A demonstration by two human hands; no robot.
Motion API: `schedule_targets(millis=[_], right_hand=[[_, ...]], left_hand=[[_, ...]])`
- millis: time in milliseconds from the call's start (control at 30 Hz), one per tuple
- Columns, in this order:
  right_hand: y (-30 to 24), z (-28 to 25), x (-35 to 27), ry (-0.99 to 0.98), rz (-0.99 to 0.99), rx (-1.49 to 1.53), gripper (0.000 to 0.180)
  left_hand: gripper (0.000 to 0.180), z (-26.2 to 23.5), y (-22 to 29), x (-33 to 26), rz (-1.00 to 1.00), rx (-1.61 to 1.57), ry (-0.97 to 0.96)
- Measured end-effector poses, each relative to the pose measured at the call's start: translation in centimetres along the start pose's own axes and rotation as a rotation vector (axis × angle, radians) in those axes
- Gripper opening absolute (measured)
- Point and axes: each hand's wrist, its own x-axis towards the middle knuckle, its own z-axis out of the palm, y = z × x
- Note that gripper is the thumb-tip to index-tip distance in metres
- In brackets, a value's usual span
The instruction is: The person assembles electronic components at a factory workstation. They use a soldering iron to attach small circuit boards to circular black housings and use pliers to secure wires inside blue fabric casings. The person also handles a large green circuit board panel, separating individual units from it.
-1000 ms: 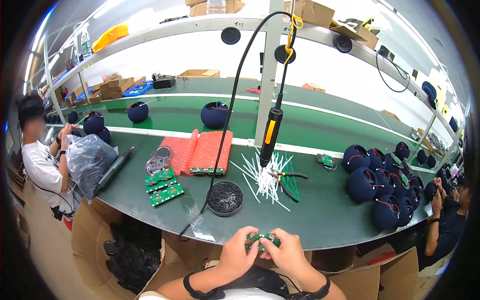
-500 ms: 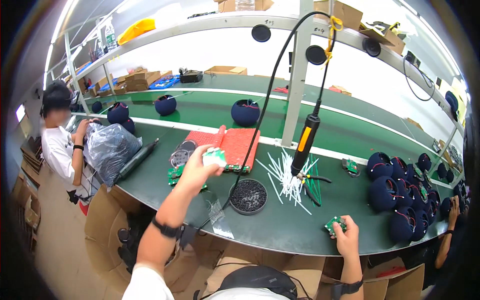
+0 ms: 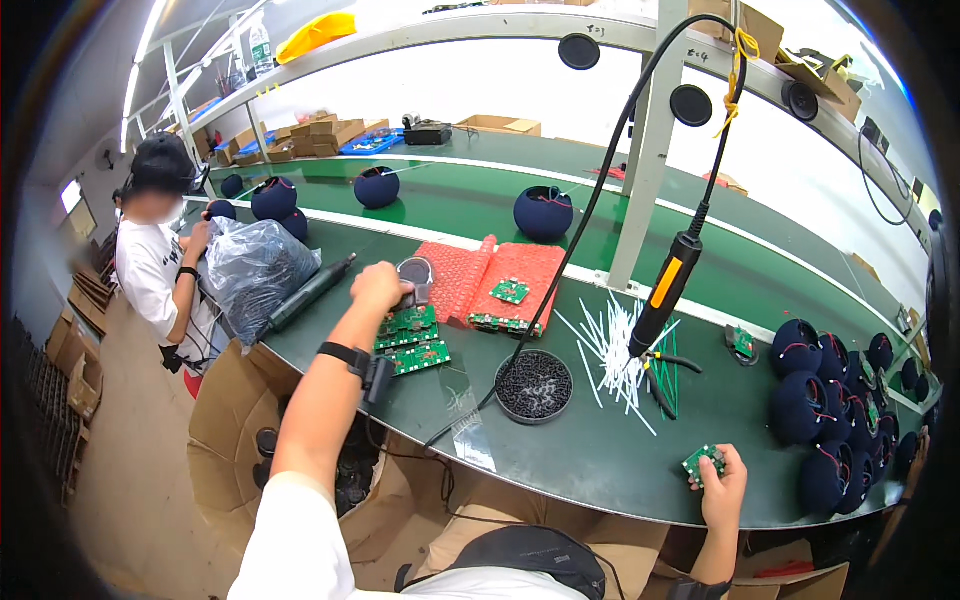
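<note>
Right hand [image 3: 722, 487] at near counter [image 3: 600, 470] edge, fingers closed round small green board [image 3: 704, 462]. Board looks light, stiff, thin, easy to break; best held by edges. Flat, green, tiny parts on top. Farther off, left hand [image 3: 378, 287] stretched out, curled on round dark piece [image 3: 414, 270] above stack of green boards [image 3: 408, 327]. Red bubble sheets [image 3: 490, 280] behind.

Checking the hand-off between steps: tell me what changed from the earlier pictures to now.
The hands parted: the left hand let go of the small green circuit board and reached out to the stack of green boards. The right hand kept that board, moving right along the table edge. Screwdriver and tray of screws stayed put.
</note>
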Motion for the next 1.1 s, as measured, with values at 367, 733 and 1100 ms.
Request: schedule_targets(millis=[367,733,1100], right_hand=[[0.7,-0.2,-0.5,0.087,-0.054,0.072,0.013],[0.5,0.5,-0.4,0.059,-0.08,-0.065,0.027],[0.1,0.5,-0.5,0.056,-0.07,-0.019,0.023]], left_hand=[[0.038,-6.7,0.5,-6.0,0.207,-1.494,0.096],[0.058,-1.2,11.2,-29.1,0.738,-0.923,-0.715],[0.051,-0.8,11.7,-30.8,1.071,-0.865,-0.349]])
